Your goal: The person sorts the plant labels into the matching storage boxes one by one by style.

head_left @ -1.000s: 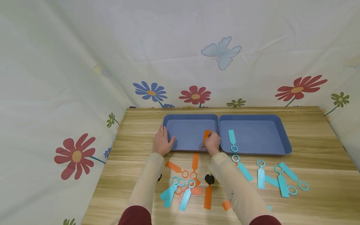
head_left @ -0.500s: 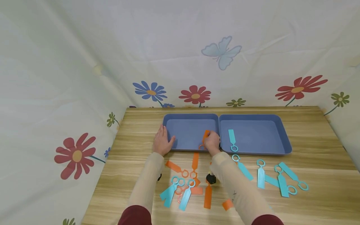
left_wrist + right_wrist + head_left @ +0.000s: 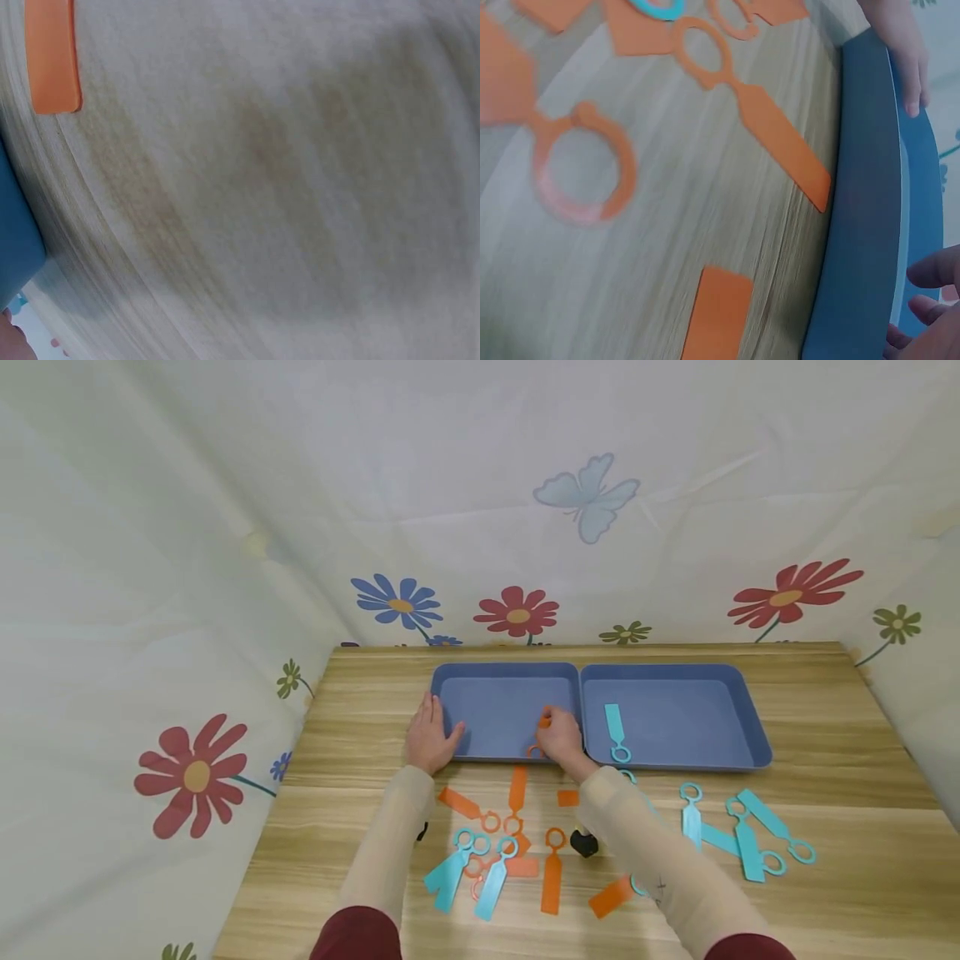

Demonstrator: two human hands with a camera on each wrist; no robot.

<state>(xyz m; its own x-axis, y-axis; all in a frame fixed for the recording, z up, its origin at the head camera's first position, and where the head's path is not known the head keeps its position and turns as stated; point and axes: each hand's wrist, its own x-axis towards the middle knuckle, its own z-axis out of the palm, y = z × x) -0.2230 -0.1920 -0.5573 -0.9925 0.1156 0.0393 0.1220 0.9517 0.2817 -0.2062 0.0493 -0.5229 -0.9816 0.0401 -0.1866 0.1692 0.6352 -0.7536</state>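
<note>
My left hand (image 3: 429,742) rests with straight fingers on the left rim of a blue-grey tray (image 3: 502,670). Inside that tray, near its front right corner, my right hand (image 3: 561,735) bends over an orange loop tag (image 3: 546,713). Its ring and one end show; the middle is hidden by the fingers. In the right wrist view, the thumb and bent fingers (image 3: 934,268) reach over the tray wall, parted at the tips. The wall conceals whether they pinch the tag. A second tray (image 3: 675,672) adjoins on the right, holding a teal loop tag (image 3: 615,724).
Several orange tags (image 3: 552,885) and teal tags (image 3: 493,889) lie loosely, some overlapping, in front of the left tray. More teal tags (image 3: 750,852) lie at the right. A wooden table (image 3: 375,685) bears everything, with a patterned cloth (image 3: 450,460) behind.
My right hand has shifted slightly left over the orange tag, which stays in place. The right forearm has swung outward, uncovering more tags on the table. My left hand stays put.
</note>
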